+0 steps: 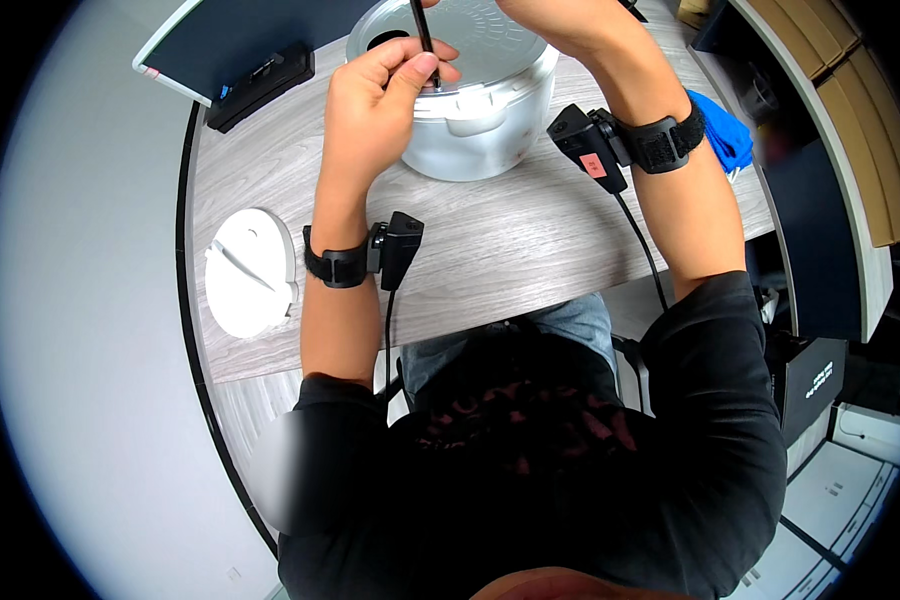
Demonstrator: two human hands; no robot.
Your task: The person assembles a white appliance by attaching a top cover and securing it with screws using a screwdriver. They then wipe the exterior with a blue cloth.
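Observation:
A white round appliance body (478,150), like a rice cooker, stands at the far side of the table with a grey metal disc (475,45) on top. My left hand (380,95) is closed at its near rim, thumb and fingers pinching a slim black screwdriver (423,28). The screwdriver stands nearly upright, its lower end at the rim and its upper end cut off by the picture's edge. My right hand (560,20) is above the body's far right side, its fingers beyond the top edge. A white oval cover (250,275) lies on the table beside my left forearm.
A dark screen (235,45) and a long black box (262,88) stand at the far left of the wood-grain table (500,245). A blue cloth (725,135) lies behind my right wrist. Cardboard boxes (875,140) are at the right. Cables hang from both wrist devices.

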